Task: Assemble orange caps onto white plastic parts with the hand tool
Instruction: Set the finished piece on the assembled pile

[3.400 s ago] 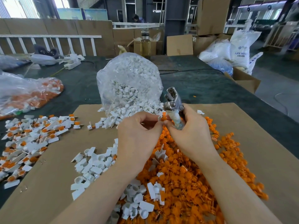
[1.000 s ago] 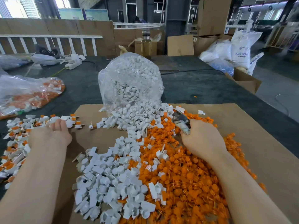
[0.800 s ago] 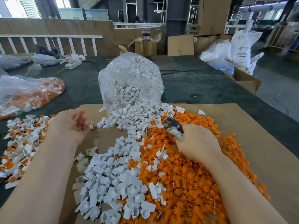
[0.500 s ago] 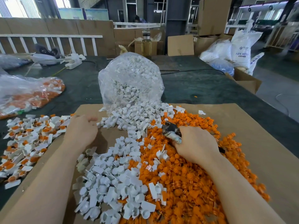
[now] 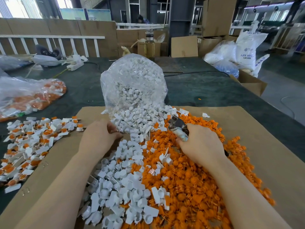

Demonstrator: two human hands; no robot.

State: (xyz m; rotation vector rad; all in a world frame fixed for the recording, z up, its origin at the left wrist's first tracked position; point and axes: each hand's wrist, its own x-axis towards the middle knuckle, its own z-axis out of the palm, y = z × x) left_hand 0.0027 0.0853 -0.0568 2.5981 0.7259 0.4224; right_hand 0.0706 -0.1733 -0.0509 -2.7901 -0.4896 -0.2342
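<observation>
Grip: left hand [image 5: 99,138] lies knuckles-up at the near edge of the white parts spilling from the bag, fingers bent down among them; whether it has hold of one cannot be told. Right hand [image 5: 200,144] is curled round the hand tool [image 5: 179,128], whose metal head points up and away over the orange heap.

Stock, left to right:

1. Clear bag [image 5: 29,96], far left on the dark table: one, part full of orange-and-white pieces, contents not distinct.
2. Finished pieces [image 5: 31,139], white with orange caps fitted, spread loose at the cardboard sheet's left edge: several dozen, too many and too overlapped to count.
3. Cardboard sheet [image 5: 247,129]: one, carrying the working stock.
4. White plastic parts [image 5: 122,179], loose heap between the forearms: well over a hundred at a guess.
5. Bag of white parts [image 5: 132,80], upright behind the heap, mouth open toward the sheet: one, mostly full.
6. Orange caps [image 5: 198,187], broad heap under and right of the right forearm: hundreds, uncounted.

Progress, judged: early. The finished spread is small against the unassembled heaps and the full bag; the bulk remains.
</observation>
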